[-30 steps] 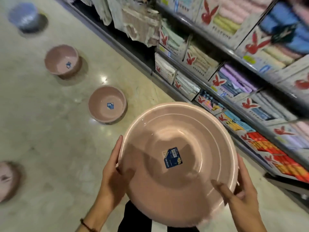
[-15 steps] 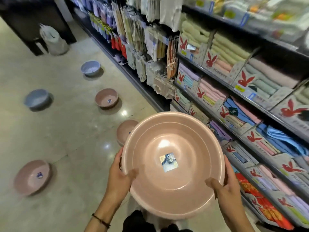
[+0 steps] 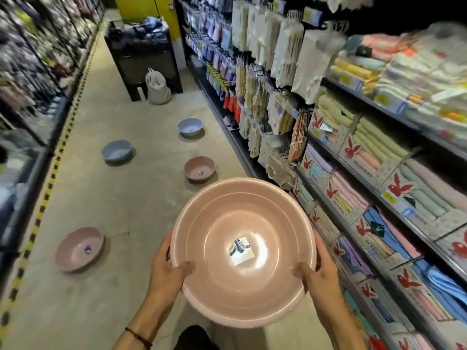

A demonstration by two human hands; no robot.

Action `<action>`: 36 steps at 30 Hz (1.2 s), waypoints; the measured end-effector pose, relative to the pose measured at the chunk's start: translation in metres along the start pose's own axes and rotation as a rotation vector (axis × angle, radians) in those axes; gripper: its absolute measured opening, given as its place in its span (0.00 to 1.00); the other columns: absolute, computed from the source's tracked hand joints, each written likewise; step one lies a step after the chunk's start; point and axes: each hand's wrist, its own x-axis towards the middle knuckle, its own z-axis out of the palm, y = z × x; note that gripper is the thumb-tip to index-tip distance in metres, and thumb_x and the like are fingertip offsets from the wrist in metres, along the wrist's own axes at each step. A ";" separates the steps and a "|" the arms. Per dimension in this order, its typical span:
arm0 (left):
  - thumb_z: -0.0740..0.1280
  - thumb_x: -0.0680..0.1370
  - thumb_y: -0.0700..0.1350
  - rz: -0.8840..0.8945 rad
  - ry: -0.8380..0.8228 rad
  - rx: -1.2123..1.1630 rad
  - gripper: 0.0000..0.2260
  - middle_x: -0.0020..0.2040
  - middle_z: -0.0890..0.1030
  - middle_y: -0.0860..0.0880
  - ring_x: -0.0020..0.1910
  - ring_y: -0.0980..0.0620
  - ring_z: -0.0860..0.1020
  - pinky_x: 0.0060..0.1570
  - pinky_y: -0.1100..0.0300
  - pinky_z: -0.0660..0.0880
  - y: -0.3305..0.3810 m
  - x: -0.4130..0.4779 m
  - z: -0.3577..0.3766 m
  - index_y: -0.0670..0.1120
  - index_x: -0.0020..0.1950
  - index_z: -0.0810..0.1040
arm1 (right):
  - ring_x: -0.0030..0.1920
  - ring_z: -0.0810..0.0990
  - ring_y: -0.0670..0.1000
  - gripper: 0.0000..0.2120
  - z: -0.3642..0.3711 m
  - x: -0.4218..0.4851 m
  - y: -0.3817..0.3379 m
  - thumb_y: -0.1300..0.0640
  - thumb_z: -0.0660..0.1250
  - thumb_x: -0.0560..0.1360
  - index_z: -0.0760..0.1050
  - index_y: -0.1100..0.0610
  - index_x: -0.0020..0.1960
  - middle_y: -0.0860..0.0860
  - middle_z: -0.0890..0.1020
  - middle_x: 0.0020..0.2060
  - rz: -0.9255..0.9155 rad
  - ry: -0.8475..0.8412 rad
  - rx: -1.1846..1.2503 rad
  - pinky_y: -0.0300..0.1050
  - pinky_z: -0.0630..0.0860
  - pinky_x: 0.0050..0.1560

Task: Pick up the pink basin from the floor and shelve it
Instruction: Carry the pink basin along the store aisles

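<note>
Shop aisle, towel shelves (image 3: 379, 178) right, pink basin (image 3: 242, 251) up off floor (image 3: 126, 210), left hand (image 3: 166, 271) and right hand (image 3: 321, 274) gripping rim, thumbs curled inside

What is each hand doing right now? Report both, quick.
Left hand: grips the pink basin by its left rim, thumb inside.
Right hand: grips the same basin's right rim, thumb inside.

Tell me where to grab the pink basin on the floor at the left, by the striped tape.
Take the left pink basin by its flared rim at two opposite sides, reaching down from above. It sits upright with its mouth up, the rim is exposed all round, and the smooth sloping wall probably offers little else to hold.
</note>
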 end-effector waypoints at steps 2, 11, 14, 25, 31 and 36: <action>0.76 0.63 0.34 0.014 0.030 -0.002 0.43 0.61 0.85 0.54 0.55 0.52 0.86 0.42 0.52 0.85 0.003 0.004 -0.004 0.65 0.72 0.76 | 0.66 0.82 0.53 0.41 0.009 0.012 -0.003 0.70 0.67 0.78 0.68 0.30 0.75 0.43 0.82 0.66 0.007 -0.019 -0.002 0.64 0.83 0.60; 0.73 0.66 0.42 -0.004 -0.016 -0.002 0.50 0.66 0.74 0.77 0.69 0.64 0.74 0.62 0.60 0.76 0.014 0.066 -0.013 0.66 0.83 0.55 | 0.67 0.79 0.51 0.39 0.060 0.087 -0.023 0.72 0.67 0.77 0.68 0.38 0.77 0.46 0.80 0.68 -0.014 -0.017 -0.119 0.63 0.78 0.66; 0.74 0.67 0.40 -0.011 -0.020 0.016 0.50 0.75 0.72 0.64 0.72 0.56 0.73 0.58 0.66 0.73 0.013 0.103 -0.017 0.62 0.84 0.54 | 0.67 0.80 0.50 0.37 0.079 0.117 -0.028 0.70 0.71 0.77 0.70 0.39 0.76 0.43 0.81 0.67 -0.032 0.000 -0.138 0.62 0.78 0.67; 0.77 0.62 0.52 0.006 0.006 -0.005 0.47 0.73 0.68 0.71 0.67 0.72 0.71 0.59 0.68 0.72 0.024 0.218 -0.048 0.67 0.78 0.60 | 0.69 0.78 0.54 0.44 0.153 0.211 -0.033 0.56 0.82 0.68 0.67 0.43 0.80 0.47 0.80 0.69 0.011 -0.021 -0.218 0.65 0.76 0.68; 0.75 0.62 0.41 -0.097 0.091 -0.029 0.51 0.71 0.73 0.51 0.61 0.60 0.79 0.46 0.68 0.79 0.013 0.274 -0.033 0.58 0.82 0.57 | 0.67 0.77 0.55 0.51 0.173 0.282 -0.026 0.58 0.81 0.66 0.61 0.48 0.83 0.51 0.77 0.70 0.102 -0.024 -0.241 0.62 0.75 0.69; 0.69 0.72 0.29 -0.206 0.263 0.050 0.47 0.65 0.80 0.42 0.48 0.46 0.80 0.36 0.62 0.78 0.002 0.321 -0.005 0.59 0.84 0.56 | 0.61 0.80 0.56 0.44 0.173 0.361 -0.012 0.74 0.73 0.72 0.62 0.51 0.83 0.55 0.80 0.66 0.159 -0.097 -0.283 0.63 0.76 0.68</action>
